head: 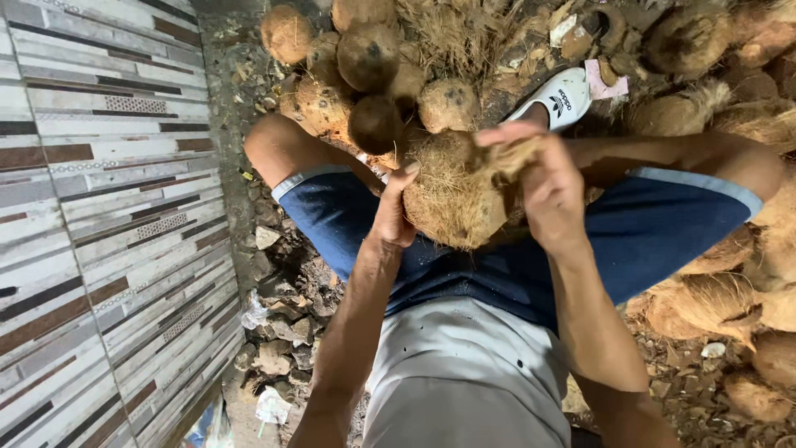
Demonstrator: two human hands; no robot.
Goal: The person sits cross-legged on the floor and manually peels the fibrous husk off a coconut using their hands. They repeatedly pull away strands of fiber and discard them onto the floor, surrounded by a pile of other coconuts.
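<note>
1. Setting: dirt ground (286, 290) strewn with stones and husk scraps; a striped tiled wall (108, 207) runs along the left edge.
2. Work piece: one large husked coconut (452, 195), fibrous and brown, held between the person's knees above the blue shorts (497, 265).
3. Left hand (394, 207): pressed flat against the coconut's left side, fingers wrapped on the husk, steadying it.
4. Right hand (543, 182): closed on a strip of husk fibre (514, 156) at the coconut's top right, the strip lifted partly away from the body.
5. Progress, as judged: one strip is coming loose; most of the husk remains on, so stripping looks early.
6. Stock: a pile of round coconuts (369, 58) lies beyond the knees; larger husked ones (713, 303) lie to the right.
7. Other: a white slipper (560, 98) on the far foot.
</note>
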